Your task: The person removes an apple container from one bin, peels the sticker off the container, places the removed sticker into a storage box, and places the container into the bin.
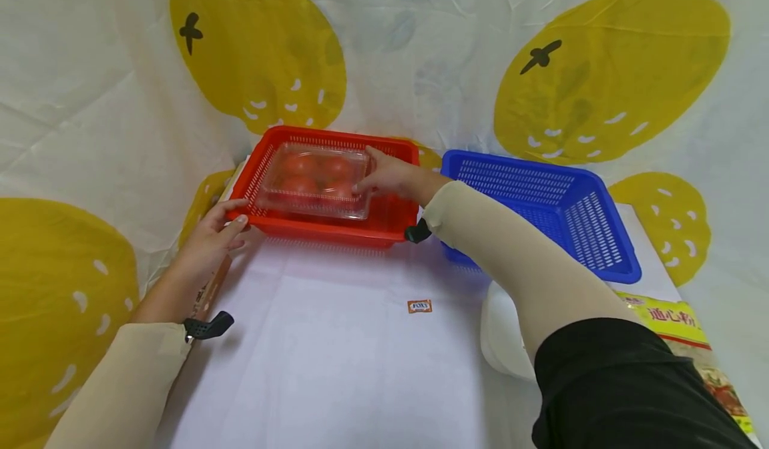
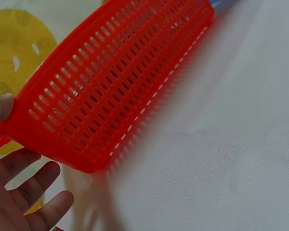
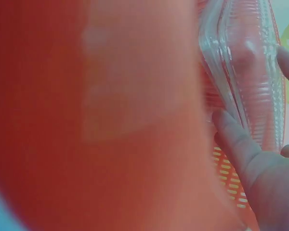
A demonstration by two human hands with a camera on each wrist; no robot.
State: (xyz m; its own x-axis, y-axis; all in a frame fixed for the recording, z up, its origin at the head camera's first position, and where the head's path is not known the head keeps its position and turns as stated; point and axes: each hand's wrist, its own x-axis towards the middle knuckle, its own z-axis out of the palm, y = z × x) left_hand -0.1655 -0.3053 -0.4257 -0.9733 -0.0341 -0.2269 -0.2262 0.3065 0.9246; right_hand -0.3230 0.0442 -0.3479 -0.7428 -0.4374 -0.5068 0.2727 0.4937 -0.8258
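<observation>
A clear plastic box (image 1: 273,192) of red tomatoes (image 1: 300,164) lies inside the red basket (image 1: 324,231) in the head view. My right hand (image 1: 393,174) holds the box by its right end, thumb on the near side and fingers farther back. The right wrist view shows the thumb and fingers of this hand (image 3: 274,183) at the clear box (image 3: 248,62), though a red blur covers much of that view. At the basket's left corner, my left hand (image 1: 213,232) pinches the rim. Its other fingers spread below the rim in the left wrist view.
A blue basket (image 1: 541,215) stands at the right. In front of it are a white bowl-like container (image 1: 504,335), partly behind the right sleeve, and a yellow packet (image 1: 673,315). One small orange-brown sachet (image 1: 419,306) lies on the white table (image 1: 336,355). A patterned sheet hangs behind.
</observation>
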